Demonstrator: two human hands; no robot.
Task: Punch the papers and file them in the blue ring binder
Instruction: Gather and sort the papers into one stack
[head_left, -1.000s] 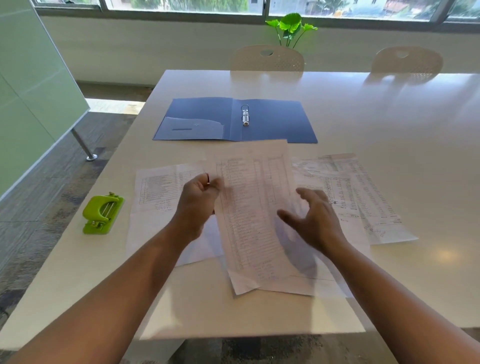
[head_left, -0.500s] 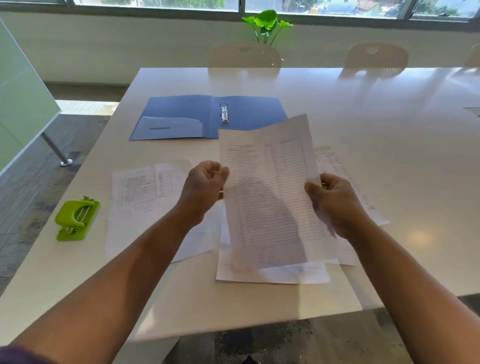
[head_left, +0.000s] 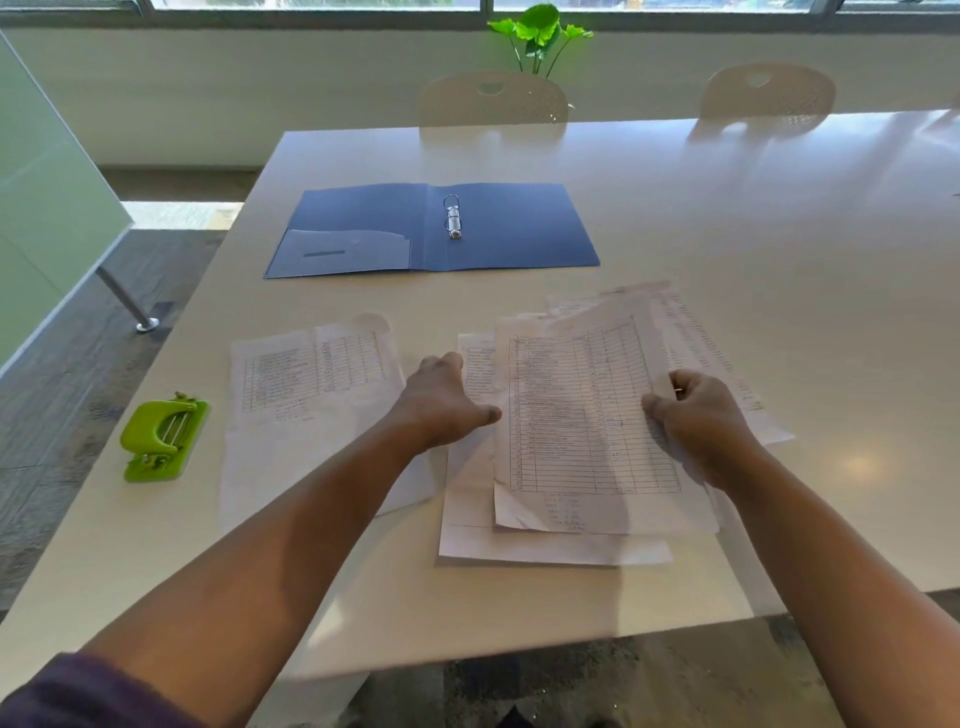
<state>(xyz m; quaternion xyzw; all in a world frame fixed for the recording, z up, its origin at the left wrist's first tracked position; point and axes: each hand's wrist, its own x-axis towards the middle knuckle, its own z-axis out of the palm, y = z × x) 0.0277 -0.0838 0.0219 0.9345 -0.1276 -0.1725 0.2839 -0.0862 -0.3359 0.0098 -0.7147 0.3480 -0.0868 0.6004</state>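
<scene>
While the right hand (head_left: 698, 423) pinches the top printed sheet (head_left: 582, 415) and the left hand (head_left: 447, 402) seemingly rests flat, gathering continues; squaring edges for the green hole punch (head_left: 163, 436) comes next.

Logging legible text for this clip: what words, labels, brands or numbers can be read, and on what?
Nothing can be quoted.
Top sheet, under both hands: printed table, too blurred to read.
Separate sheet to its left: table and handwriting, illegible.
Blue ring binder: no text visible.
Green hole punch: no readable brand.
</scene>
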